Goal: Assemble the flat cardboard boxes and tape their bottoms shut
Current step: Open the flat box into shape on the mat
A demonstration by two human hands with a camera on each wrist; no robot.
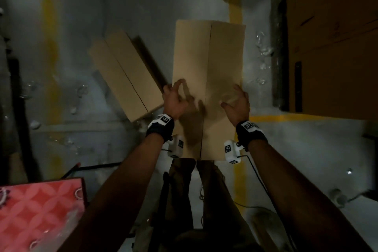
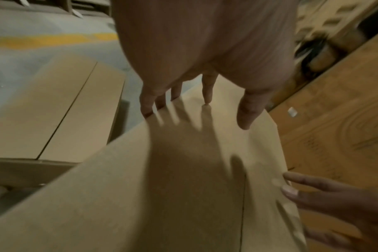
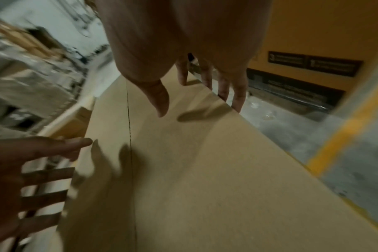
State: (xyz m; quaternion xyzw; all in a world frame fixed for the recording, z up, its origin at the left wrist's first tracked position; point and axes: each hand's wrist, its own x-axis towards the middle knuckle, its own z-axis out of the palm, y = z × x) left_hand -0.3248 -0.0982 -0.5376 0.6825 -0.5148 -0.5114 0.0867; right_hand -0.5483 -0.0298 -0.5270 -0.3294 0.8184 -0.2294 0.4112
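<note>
Head view, box: a cardboard box (image 1: 208, 80) fills the centre of the frame, closed flaps up, its long axis running from bottom to top, the flap seam (image 1: 207, 88) down its middle.
Head view, left hand: the left hand (image 1: 176, 100) sits at the box's left edge in the middle of the frame, fingers bent and spread, fingertips on the cardboard, clamped on nothing.
Head view, right hand: the right hand (image 1: 237, 104) lies at the box's right edge, fingers draped over it; whether they grip the edge cannot be told.
Head view, surroundings: a second box (image 1: 124, 75) lies on the grey floor (image 1: 81, 16) left of centre, slanted toward the upper left; a red patterned sheet (image 1: 38, 210) fills the lower left corner.
Left wrist view: the left hand (image 2: 205, 51) hangs from the top of the frame over the box (image 2: 162, 196), fingers apart; the index tip touches the flap, three fingers reach past the left edge, and the thumb hovers.
Right wrist view: the right hand (image 3: 183, 42) hangs over the box (image 3: 194, 170), thumb above the flap, fingers reaching past the right edge beside a yellow floor line (image 3: 343, 131).
</note>
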